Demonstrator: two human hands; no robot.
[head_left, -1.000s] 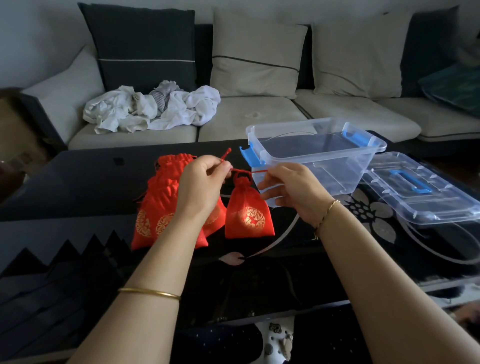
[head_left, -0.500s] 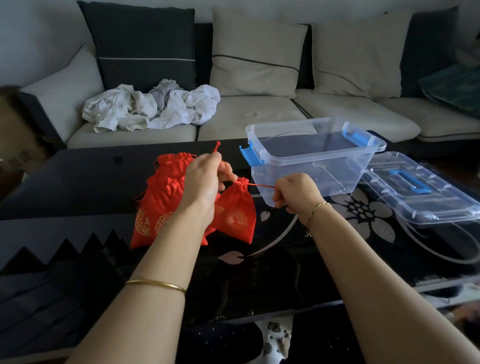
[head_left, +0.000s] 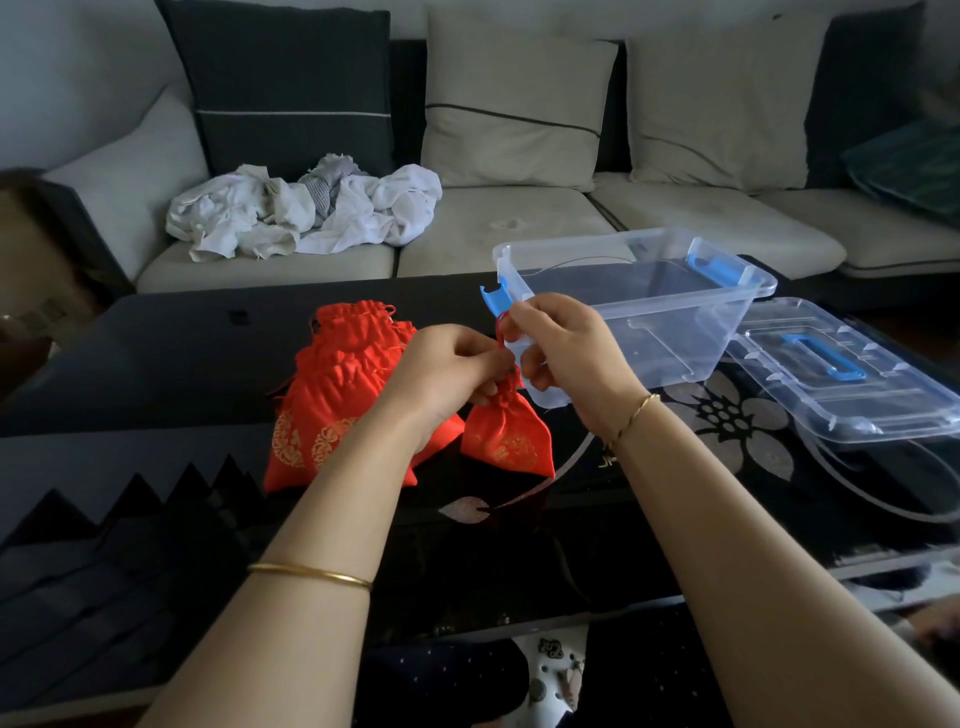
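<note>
The red cord (head_left: 500, 332) is pinched between the curled fingers of the right hand (head_left: 563, 353), and the gathered neck of the small pouch (head_left: 506, 439) is gripped by the left hand (head_left: 449, 371). The small pouch is set on the dark table (head_left: 182, 364), just beside a pile of pouches (head_left: 337, 395) and near the clear box (head_left: 675, 322).

Beyond my black glass table (head_left: 166, 358) stands a pale sofa (head_left: 545, 223) with 1 dark cushion (head_left: 291, 88) and 2 beige cushions (head_left: 519, 104), seemingly in dim daylight.
</note>
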